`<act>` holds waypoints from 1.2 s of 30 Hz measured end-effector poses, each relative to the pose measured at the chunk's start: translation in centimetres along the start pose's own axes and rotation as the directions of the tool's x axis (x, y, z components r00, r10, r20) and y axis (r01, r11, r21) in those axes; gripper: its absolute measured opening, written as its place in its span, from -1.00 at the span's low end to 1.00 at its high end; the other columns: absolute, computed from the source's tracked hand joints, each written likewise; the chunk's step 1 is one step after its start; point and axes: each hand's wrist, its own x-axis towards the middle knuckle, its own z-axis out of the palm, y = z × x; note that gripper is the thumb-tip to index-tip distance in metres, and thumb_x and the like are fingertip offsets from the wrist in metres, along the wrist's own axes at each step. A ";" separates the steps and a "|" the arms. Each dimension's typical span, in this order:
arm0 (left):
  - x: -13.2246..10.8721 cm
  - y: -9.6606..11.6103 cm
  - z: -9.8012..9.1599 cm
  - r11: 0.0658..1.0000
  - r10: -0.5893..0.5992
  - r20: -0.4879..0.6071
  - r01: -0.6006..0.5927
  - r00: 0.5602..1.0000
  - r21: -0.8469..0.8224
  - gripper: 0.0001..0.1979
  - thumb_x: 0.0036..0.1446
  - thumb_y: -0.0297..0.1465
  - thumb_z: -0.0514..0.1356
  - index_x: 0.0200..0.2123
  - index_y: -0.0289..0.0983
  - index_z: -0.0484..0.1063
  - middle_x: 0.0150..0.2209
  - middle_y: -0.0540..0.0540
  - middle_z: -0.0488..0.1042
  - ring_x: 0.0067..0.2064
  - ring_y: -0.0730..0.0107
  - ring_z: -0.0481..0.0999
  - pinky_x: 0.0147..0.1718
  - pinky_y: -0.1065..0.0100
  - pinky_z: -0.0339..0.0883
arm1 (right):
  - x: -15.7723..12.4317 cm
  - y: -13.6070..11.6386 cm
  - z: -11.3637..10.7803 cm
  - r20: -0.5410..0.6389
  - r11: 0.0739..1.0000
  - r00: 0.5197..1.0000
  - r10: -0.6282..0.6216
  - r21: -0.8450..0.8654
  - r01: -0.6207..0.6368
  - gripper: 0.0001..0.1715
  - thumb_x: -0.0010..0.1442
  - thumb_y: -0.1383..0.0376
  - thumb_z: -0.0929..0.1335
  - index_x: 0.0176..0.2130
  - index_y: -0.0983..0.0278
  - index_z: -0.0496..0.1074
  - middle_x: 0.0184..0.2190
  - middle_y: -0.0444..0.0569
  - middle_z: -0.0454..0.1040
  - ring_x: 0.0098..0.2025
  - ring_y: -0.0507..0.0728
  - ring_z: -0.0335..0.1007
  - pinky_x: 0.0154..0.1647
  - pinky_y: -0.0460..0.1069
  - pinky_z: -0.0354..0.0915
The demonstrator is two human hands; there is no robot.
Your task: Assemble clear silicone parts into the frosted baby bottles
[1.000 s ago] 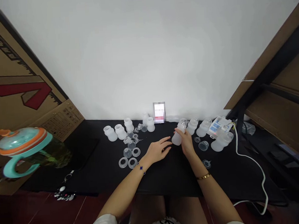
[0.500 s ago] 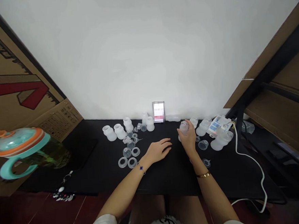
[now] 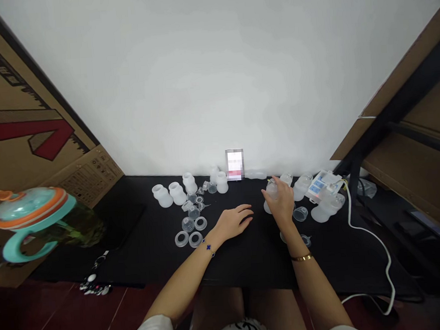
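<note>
On the right of the black table stands a white baby bottle (image 3: pixel 268 207) with a clear domed cap. My right hand (image 3: pixel 282 203) is at its right side, thumb and forefinger spread around the cap; the hand partly hides the bottle, and contact is hard to make out. My left hand (image 3: pixel 231 222) lies flat on the table, fingers stretched out and nothing in them. To its left are several ring collars (image 3: pixel 195 239), clear domed caps (image 3: pixel 188 224) and small teat parts. Behind those stand open white bottle bodies (image 3: pixel 177 193). A clear cap (image 3: pixel 301 213) lies right of my right hand.
Several capped bottles (image 3: pixel 303 187) and a labelled white box (image 3: pixel 322 185) stand at the right, beside a white cable (image 3: pixel 372 242). A blurred card (image 3: pixel 235 164) leans on the wall. A teal-handled jug (image 3: pixel 39 223) and keychain (image 3: pixel 94 284) are at the left.
My right hand has shifted slightly right relative to the capped bottle, uncovering more of its white body. My left hand stays in place.
</note>
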 end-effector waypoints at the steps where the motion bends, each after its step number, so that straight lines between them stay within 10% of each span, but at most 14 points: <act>1: 0.0 0.0 0.0 1.000 -0.001 0.001 0.001 1.000 0.000 -0.71 0.41 -0.26 0.06 0.06 -0.13 0.51 0.21 -0.03 0.48 -0.04 0.33 0.64 -0.16 0.37 0.52 | 0.1 0.0 -0.2 0.003 1.000 1.000 0.024 -0.020 -0.023 -0.47 0.31 0.11 0.34 0.19 0.25 0.36 0.03 0.14 0.52 0.07 0.32 0.40 0.12 0.23 0.30; 13: 0.0 -0.1 0.1 1.000 0.005 0.012 -0.005 1.000 0.000 -0.71 0.41 -0.26 0.07 0.05 -0.12 0.52 0.19 -0.02 0.49 -0.06 0.35 0.64 -0.17 0.38 0.52 | 0.6 -0.3 -1.4 0.022 0.969 0.974 0.224 -0.113 -0.220 -0.46 0.22 0.12 0.35 0.16 0.21 0.37 0.08 0.12 0.45 0.02 0.34 0.44 -0.31 0.07 0.32; 36: 0.0 0.0 -0.2 0.999 0.003 0.050 -0.004 0.999 0.034 -0.72 0.41 -0.26 0.07 0.04 -0.12 0.52 0.18 -0.02 0.50 -0.17 0.40 0.65 -0.19 0.39 0.52 | 0.5 0.5 -1.4 -0.077 0.957 0.981 0.180 -0.214 -0.193 -0.53 0.26 0.21 0.31 0.15 0.19 0.37 0.11 0.12 0.37 0.08 0.30 0.36 -0.12 0.09 0.38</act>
